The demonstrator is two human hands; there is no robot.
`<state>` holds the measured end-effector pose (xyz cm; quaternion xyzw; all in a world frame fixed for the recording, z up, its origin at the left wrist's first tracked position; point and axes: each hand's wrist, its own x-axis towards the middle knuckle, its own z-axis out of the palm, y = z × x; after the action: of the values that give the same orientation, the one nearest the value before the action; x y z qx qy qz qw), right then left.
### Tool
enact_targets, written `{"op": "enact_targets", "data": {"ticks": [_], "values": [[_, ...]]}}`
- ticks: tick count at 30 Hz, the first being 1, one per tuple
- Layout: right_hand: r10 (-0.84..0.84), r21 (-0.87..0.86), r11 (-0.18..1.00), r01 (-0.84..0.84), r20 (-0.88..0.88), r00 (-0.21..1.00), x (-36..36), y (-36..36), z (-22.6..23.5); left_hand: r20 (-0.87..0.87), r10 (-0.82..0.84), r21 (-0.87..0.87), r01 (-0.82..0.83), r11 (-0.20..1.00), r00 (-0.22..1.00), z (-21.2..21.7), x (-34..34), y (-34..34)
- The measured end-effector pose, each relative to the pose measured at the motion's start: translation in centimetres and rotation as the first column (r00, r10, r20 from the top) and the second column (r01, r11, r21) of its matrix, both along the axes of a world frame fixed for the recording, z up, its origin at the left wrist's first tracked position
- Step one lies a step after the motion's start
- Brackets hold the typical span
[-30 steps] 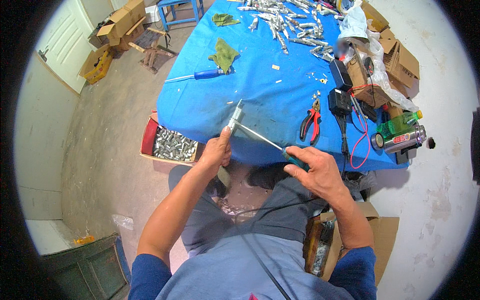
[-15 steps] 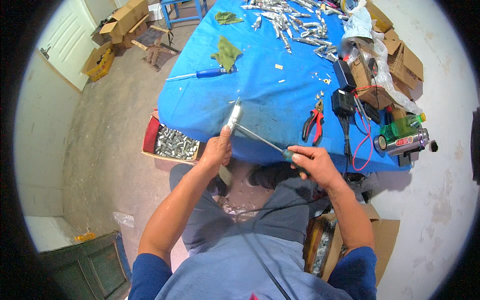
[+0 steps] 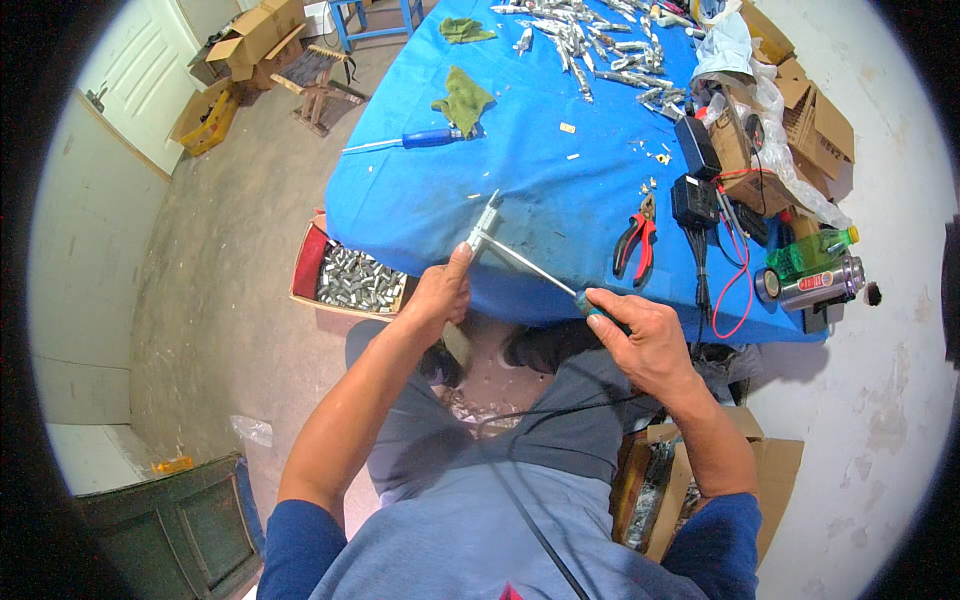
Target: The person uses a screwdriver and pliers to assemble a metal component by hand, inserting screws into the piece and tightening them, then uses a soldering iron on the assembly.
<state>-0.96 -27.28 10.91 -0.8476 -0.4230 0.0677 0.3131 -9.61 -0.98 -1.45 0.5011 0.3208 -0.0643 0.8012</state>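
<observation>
My left hand (image 3: 440, 295) is closed around the lower end of a slim silvery metal piece (image 3: 484, 224), the thumb lying along it. The piece points up and away over the table's front edge, a thin dark tip at its far end. In my right hand (image 3: 646, 338) is a screwdriver (image 3: 535, 269), gripped by its dark green handle. Its shaft reaches leftward, and its tip meets the side of the metal piece just above my left thumb. Whether the tip sits in a slot or only touches is too small to tell.
On the blue-covered table (image 3: 400, 215) lie red-handled pliers (image 3: 636, 245), a blue screwdriver (image 3: 430, 138), green cloths (image 3: 463, 102) and a pile of silvery pieces (image 3: 575, 45). Black adapters (image 3: 694, 200) and a steel flask (image 3: 822, 285) stand right. A box of small metal parts (image 3: 358, 280) sits left.
The whole view has shifted slightly. My right hand has turned a little on the screwdriver handle, and both hands keep hold of the same things. The screwdriver tip stays at the metal piece.
</observation>
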Motion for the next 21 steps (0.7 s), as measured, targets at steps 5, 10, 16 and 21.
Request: {"op": "enact_targets", "data": {"ticks": [5, 10, 16, 21], "values": [[0.013, 0.034, 0.999, -0.013, 0.014, 1.000, 0.4, -0.2, 0.0, 0.013, -0.007, -0.012, 0.007, 1.000, 1.000, 0.3, 0.1, -0.1], [0.082, -0.039, 0.996, -0.078, 0.118, 0.990, 0.8, 0.4, 1.0, 0.019, 0.001, 0.025, -0.002, 1.000, 1.000, 0.2, 0.1, -0.1], [0.155, -0.178, 0.974, -0.141, 0.067, 0.986, 2.1, 1.9, 3.6, 0.020, 0.020, 0.127, -0.023, 0.992, 1.000, 0.1, 0.2, -0.5], [0.063, -0.130, 0.987, -0.099, -0.262, 0.963, 4.3, 2.0, 2.3, 0.034, 0.065, 0.143, -0.070, 0.987, 0.997, 0.0, 0.1, -0.3]]}}
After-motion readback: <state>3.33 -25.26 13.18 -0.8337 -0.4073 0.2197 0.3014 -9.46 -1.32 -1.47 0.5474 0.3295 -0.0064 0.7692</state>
